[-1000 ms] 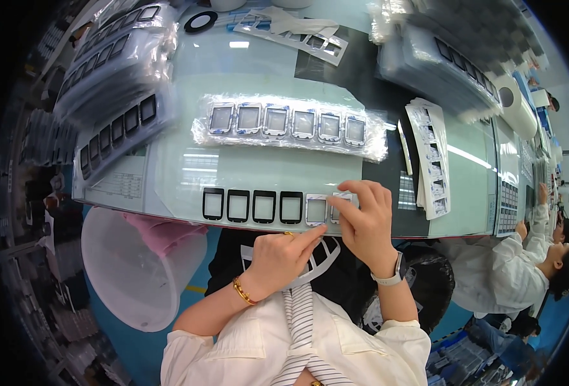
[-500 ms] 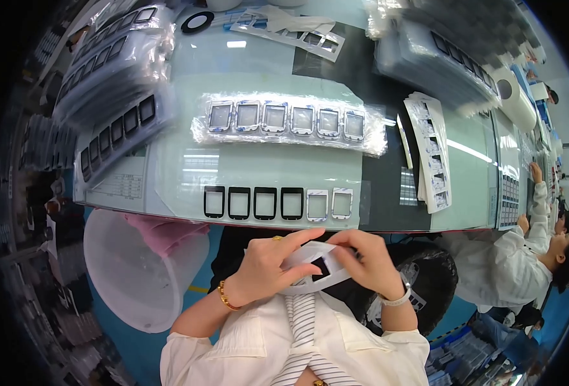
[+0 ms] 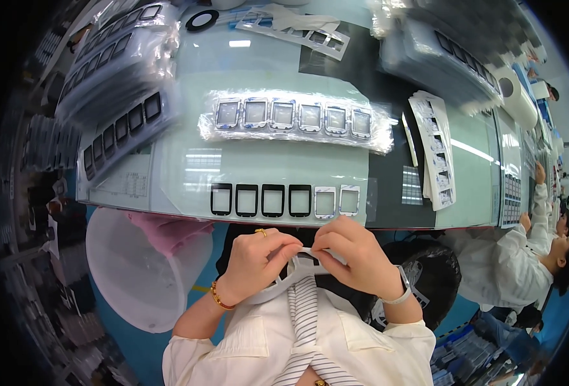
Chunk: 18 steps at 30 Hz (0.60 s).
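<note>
1. Bent white windowed strip (image 3: pixel 288 278) before striped tie (image 3: pixel 305 312); long axis curves up from lower left.
2. Left hand (image 3: pixel 251 260), right hand (image 3: pixel 355 258) pinch it, hiding part.
3. Beyond: four black rectangular frames (image 3: pixel 272 213), two white frames (image 3: pixel 325 215).

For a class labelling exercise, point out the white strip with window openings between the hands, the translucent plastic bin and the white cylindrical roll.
White strip with window openings (image 3: pixel 286 284): head view, curved lower band.
Translucent plastic bin (image 3: pixel 122 276): head view, wall.
White cylindrical roll (image 3: pixel 521 106): head view, curved side.
</note>
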Available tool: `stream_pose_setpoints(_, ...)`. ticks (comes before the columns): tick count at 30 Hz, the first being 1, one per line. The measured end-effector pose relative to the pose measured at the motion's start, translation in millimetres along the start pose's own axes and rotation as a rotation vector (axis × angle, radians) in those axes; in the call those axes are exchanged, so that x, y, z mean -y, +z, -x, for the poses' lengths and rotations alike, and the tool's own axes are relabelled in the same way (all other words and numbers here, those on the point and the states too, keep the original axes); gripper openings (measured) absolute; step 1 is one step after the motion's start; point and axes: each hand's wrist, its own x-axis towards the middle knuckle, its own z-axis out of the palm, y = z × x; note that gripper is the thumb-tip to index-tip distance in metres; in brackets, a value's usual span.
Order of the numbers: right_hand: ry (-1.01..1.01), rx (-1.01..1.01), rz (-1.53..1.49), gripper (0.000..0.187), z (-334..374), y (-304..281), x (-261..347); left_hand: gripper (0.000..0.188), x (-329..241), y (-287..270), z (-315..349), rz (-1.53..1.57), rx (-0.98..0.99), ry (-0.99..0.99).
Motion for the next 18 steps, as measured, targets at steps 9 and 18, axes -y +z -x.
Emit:
stream_pose_setpoints(9,0.199,-0.29,-0.19,0.005,-33,-4,-19,0.006,21,10,11,-0.19,-0.106,0.01)
stream_pose_setpoints(18,0.231,-0.269,-0.148,0.006,-42,18,-50,0.02,24,11,5,-0.316,-0.181,0.145)
